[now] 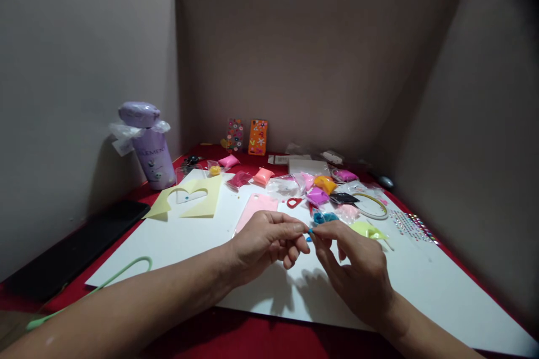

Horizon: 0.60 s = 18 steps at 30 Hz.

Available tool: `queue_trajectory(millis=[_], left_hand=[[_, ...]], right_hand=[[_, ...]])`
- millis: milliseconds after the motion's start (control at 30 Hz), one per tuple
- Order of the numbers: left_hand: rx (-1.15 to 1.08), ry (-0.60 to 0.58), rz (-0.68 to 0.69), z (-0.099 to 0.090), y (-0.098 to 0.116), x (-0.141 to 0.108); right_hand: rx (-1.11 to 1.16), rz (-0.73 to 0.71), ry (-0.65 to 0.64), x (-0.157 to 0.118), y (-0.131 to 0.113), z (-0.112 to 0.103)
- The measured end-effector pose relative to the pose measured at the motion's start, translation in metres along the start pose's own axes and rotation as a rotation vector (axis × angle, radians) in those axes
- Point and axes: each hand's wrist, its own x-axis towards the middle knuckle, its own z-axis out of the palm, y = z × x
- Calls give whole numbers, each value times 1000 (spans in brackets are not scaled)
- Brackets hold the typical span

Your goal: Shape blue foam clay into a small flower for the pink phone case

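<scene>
A tiny piece of blue clay (pixel 310 231) sits between the fingertips of both hands, above the white board (pixel 189 269). My left hand (pixel 269 241) pinches at it from the left with thumb and forefinger, its other fingers curled. From the right, my right hand (pixel 357 263) also pinches the piece. Just beyond the fingers lies an opened bag of blue clay (pixel 325 217). A pale pink phone case (pixel 256 207) rests flat behind my left hand, partly covered by it. Red scissor handles (pixel 293 202) show near the bags.
Bagged clay in several colours, such as orange (pixel 325 184) and yellow-green (pixel 368 230), lies behind the hands. To the right are a tape roll (pixel 373 206) and a gem sheet (pixel 412 227). Cut yellow paper (pixel 206 202), a purple bottle (pixel 154 157) and a black slab (pixel 80 247) stand left.
</scene>
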Motion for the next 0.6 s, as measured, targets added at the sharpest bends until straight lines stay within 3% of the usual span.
queue_trajectory(millis=[233, 600], left_hand=[[-2, 10, 12, -1, -1, 1], [-22, 64, 33, -3, 0, 1]], right_hand=[[-17, 5, 68, 1, -5, -3], [26, 9, 57, 0, -3, -3]])
